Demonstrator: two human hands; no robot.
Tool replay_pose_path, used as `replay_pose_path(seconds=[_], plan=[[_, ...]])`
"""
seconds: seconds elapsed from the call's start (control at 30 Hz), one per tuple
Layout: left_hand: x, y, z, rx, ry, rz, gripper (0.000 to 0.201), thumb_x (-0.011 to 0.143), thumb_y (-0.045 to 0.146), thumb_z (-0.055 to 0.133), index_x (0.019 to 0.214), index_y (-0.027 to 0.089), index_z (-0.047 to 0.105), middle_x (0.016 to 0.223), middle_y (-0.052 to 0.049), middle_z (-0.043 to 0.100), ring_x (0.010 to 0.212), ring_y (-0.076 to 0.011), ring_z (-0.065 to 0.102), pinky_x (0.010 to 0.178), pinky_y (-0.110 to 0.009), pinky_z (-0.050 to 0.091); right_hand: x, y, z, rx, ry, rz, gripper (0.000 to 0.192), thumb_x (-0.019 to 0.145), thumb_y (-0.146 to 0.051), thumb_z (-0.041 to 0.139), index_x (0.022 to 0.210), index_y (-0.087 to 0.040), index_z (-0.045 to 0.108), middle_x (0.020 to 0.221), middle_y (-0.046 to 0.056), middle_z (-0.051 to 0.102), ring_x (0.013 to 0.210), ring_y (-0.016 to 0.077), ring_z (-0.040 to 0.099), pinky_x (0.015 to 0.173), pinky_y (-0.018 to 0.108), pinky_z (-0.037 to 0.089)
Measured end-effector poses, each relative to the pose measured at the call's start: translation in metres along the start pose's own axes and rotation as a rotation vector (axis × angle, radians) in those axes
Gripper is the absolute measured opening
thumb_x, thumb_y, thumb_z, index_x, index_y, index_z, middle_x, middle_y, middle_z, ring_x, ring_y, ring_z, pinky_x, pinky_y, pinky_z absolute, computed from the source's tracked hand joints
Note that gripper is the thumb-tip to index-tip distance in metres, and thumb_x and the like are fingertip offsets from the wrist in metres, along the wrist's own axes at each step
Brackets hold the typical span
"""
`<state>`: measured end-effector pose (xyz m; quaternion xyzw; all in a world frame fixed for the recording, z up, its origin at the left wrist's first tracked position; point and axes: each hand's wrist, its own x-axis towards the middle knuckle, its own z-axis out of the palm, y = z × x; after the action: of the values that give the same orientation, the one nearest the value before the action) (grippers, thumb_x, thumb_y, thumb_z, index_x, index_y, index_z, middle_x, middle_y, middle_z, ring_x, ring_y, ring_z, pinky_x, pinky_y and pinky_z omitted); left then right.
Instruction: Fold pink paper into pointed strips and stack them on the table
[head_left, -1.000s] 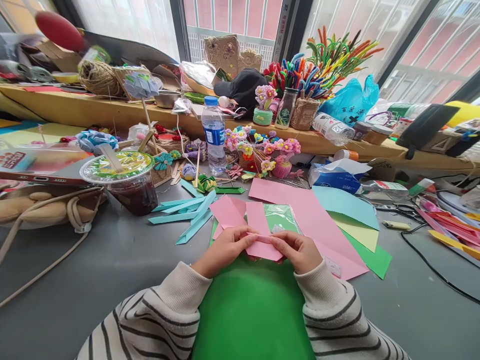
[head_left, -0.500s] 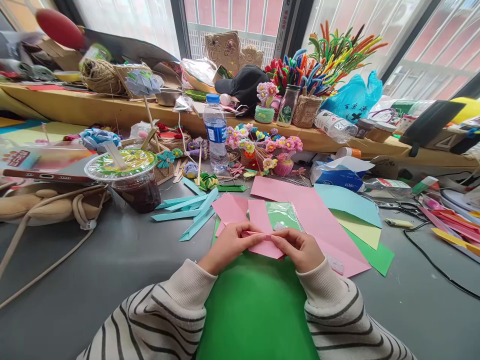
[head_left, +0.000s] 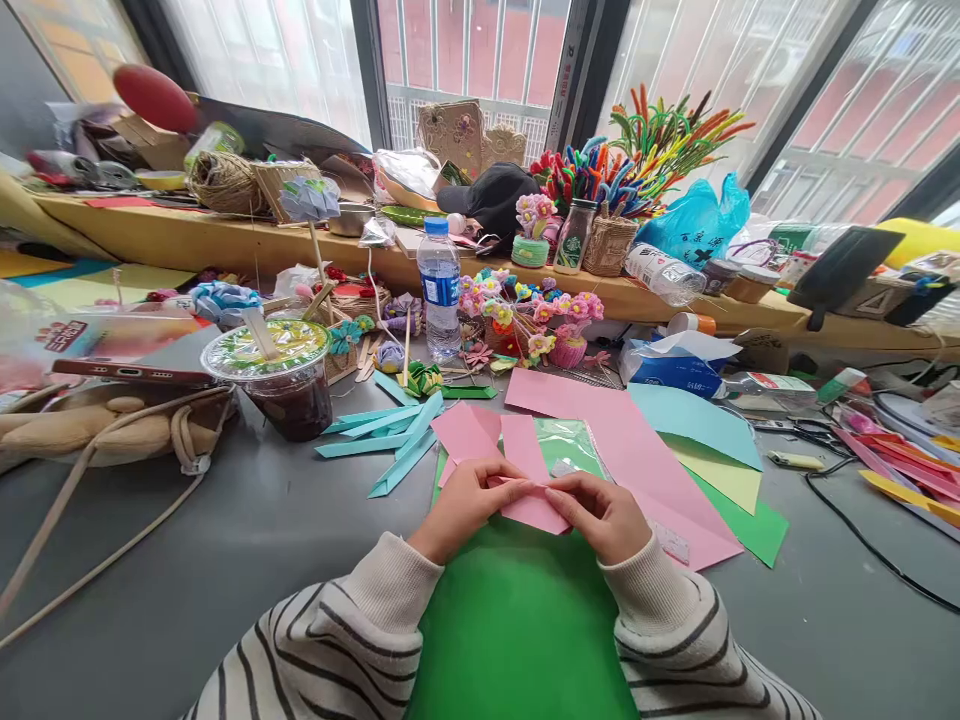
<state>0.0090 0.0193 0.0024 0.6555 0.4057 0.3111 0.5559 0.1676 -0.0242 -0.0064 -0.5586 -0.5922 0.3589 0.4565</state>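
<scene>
Between my two hands is a small piece of pink paper (head_left: 534, 510), partly folded along its upper edge. My left hand (head_left: 474, 505) pinches its left end with thumb and fingers. My right hand (head_left: 604, 512) pinches the fold from the right, the thumb lying on top. Fingers hide part of the fold. Just beyond my hands lie pink paper strips (head_left: 523, 445) and a clear plastic packet (head_left: 574, 445). A large pink sheet (head_left: 645, 450) reaches out behind my right hand. Below my hands is a smooth green surface (head_left: 517, 630).
Folded light-blue strips (head_left: 390, 435) lie left of my hands, near a lidded cup of dark drink (head_left: 289, 400). A water bottle (head_left: 441, 300) stands behind. Blue paper (head_left: 697, 420), scissors (head_left: 806, 430) and a black cable (head_left: 877, 540) lie to the right. A cluttered wooden ledge (head_left: 480, 265) runs along the back.
The view has shifted slightly, so the scene sits a little lower in the picture. Both hands keep hold of the pink paper; its upper edge looks folded flatter.
</scene>
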Motion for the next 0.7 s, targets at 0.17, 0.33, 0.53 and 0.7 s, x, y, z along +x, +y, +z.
replay_pose_path(seconds=[0.17,0.33,0.53,0.7], plan=[[-0.0003,-0.0001,0.0003,0.005,-0.024,-0.002,0.024,0.067,0.035,0.054,0.071,0.013,0.063,0.072,-0.004,0.063,0.064,-0.0119,0.053,0.054,-0.019,0.038,0.0006,-0.0024,-0.0019,-0.039,-0.023,-0.01,0.025,0.069,-0.036,0.051,0.066,-0.014,0.061,0.06,0.003,0.059,0.055,0.0132,0.051,0.05,0.024,0.039],[-0.001,-0.0028,-0.0006,0.037,-0.036,0.031,0.024,0.066,0.036,0.054,0.072,0.014,0.063,0.073,-0.004,0.063,0.066,-0.0131,0.054,0.056,-0.019,0.039,0.0022,-0.0015,-0.0031,-0.024,-0.087,0.058,0.028,0.069,-0.037,0.049,0.056,-0.014,0.057,0.048,-0.001,0.047,0.047,0.0089,0.04,0.044,0.022,0.032],[-0.0003,-0.0038,-0.0023,0.061,-0.048,0.028,0.025,0.066,0.036,0.054,0.072,0.014,0.064,0.074,-0.004,0.064,0.069,-0.0136,0.054,0.06,-0.02,0.039,0.0016,0.0009,0.0,0.021,-0.106,0.099,0.029,0.066,-0.041,0.051,0.056,-0.014,0.055,0.048,-0.002,0.045,0.045,0.0078,0.037,0.041,0.021,0.029],[0.0011,-0.0056,-0.0028,0.049,-0.05,0.004,0.026,0.066,0.036,0.054,0.072,0.013,0.064,0.071,-0.003,0.063,0.067,-0.0131,0.053,0.059,-0.019,0.038,-0.0018,0.0025,0.0008,-0.175,-0.046,-0.01,0.03,0.07,-0.039,0.047,0.056,-0.014,0.054,0.048,-0.001,0.048,0.043,0.0085,0.039,0.041,0.021,0.03]])
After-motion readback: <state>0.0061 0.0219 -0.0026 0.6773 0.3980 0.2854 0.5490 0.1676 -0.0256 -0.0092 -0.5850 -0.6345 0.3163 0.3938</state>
